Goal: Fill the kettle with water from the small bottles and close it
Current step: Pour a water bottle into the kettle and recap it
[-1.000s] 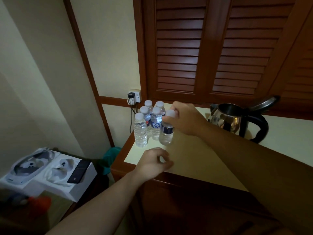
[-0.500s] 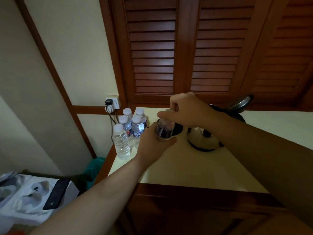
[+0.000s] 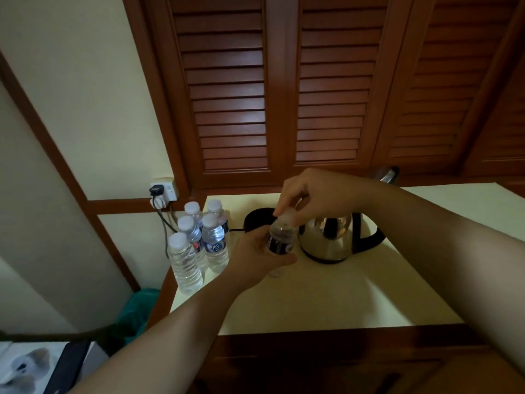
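Observation:
A small water bottle with a dark label is held above the table. My left hand wraps around its body from below. My right hand pinches its white cap from above. Just to the right stands the steel kettle with a black handle; its lid is tipped open behind my right forearm, which hides the kettle's mouth. Several more small capped bottles stand in a cluster at the table's left back corner.
The cream table has a dark wooden front edge. A black round kettle base lies behind the held bottle, its cord running to a wall socket. Louvred wooden doors rise behind. A white box with a dark phone sits at the lower left.
The bottle has been lifted away from the cluster toward the kettle. My left hand came up and gripped its body while my right hand shifted onto the cap. The view tilted and moved closer.

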Demonstrator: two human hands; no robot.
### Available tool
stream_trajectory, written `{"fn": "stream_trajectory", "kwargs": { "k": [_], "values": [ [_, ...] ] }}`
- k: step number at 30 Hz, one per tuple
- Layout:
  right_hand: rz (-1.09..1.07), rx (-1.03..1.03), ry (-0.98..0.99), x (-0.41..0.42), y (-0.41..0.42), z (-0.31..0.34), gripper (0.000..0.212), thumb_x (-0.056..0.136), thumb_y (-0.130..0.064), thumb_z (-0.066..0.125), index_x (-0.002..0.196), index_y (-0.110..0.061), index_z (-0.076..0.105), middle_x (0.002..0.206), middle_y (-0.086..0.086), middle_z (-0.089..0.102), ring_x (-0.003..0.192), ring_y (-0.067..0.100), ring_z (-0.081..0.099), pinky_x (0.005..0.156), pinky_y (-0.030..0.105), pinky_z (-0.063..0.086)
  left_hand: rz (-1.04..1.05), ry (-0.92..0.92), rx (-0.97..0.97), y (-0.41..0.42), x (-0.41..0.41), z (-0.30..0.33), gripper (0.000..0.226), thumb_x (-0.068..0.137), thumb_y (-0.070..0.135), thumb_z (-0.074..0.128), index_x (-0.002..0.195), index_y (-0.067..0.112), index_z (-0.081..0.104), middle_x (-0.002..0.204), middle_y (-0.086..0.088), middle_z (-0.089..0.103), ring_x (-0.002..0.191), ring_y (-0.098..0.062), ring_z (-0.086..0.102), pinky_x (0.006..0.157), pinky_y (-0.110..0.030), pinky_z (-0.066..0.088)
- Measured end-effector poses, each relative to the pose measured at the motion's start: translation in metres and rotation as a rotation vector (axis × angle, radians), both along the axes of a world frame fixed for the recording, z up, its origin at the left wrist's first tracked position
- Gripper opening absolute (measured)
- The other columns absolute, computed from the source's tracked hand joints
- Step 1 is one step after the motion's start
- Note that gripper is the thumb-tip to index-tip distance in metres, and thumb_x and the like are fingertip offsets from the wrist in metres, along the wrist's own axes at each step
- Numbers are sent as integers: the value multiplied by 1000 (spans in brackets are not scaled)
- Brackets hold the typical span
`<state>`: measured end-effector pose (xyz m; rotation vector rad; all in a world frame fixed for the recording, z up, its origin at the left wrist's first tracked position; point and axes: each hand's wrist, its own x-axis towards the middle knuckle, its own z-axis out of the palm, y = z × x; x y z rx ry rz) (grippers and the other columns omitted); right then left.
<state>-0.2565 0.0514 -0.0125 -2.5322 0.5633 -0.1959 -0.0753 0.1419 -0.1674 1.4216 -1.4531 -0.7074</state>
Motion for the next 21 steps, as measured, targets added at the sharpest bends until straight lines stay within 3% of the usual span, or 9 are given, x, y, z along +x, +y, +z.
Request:
{"fn": "stream_trajectory", "kwargs": {
  "k": [2,4,6,8,11,14,16,18,21],
  "values": [
    [-19,41,9,-1,-3,-1,37,89,-23,82,125,-27,74,117,-16,68,107,0,68,92,35,61,-2,-14,-5,-3,-1,0,49,70,20,95,108,39,71,103,12,77,96,-7,73,89,-40,61],
    [-105,-5,61,-1,-4,-4,48,83,-40,85,128,-32,69,117,-16,68,102,0,68,85,37,63,-5,-30,-5,-7,-2,-1,47,70,22,94,108,37,71,102,11,77,94,-6,72,88,-40,61],
    [-168,-56,71,-1,-4,-8,39,83,-52,82,113,-28,73,101,-11,73,85,3,71,73,38,65,-10,-46,-1,-9,-4,0,46,71,24,94,110,31,71,101,10,76,92,-5,72,86,-38,62],
    [-173,-49,32,-2,-2,-10,28,88,-49,79,105,-26,75,94,-11,74,78,3,72,69,34,64,-25,-62,1,-10,-6,0,45,72,24,94,111,28,71,101,9,75,91,-3,71,83,-32,61],
    [-135,-89,31,-9,-1,-6,27,93,-39,75,119,-31,75,107,-21,71,96,-2,68,79,24,58,-45,-76,7,-11,-6,-1,47,72,25,93,111,34,68,103,12,75,93,1,70,82,-22,59],
    [-168,-112,6,-23,-2,-7,36,91,-29,78,126,-34,72,115,-22,68,102,-3,66,82,23,56,-27,-63,15,-12,-4,-8,52,70,25,95,114,32,67,104,13,74,94,2,69,82,-21,58],
    [-220,-127,-7,-33,3,-21,28,90,-35,76,117,-38,72,108,-19,69,96,-3,65,76,21,54,5,-37,15,-11,-4,-14,55,68,24,96,114,27,65,105,13,73,94,2,69,80,-21,57],
    [-278,-106,-12,-41,12,-49,7,90,-42,70,96,-40,70,90,-15,69,83,1,65,67,22,50,28,-12,18,-11,-2,-18,56,68,24,96,114,25,63,106,11,73,95,-1,69,81,-25,58],
    [-345,-89,106,-49,23,-100,16,88,-48,68,83,-34,63,81,-7,62,73,10,61,65,37,53,33,-10,14,-11,0,-23,56,70,28,95,115,27,62,107,11,73,97,-4,70,82,-30,59]
  ]
}}
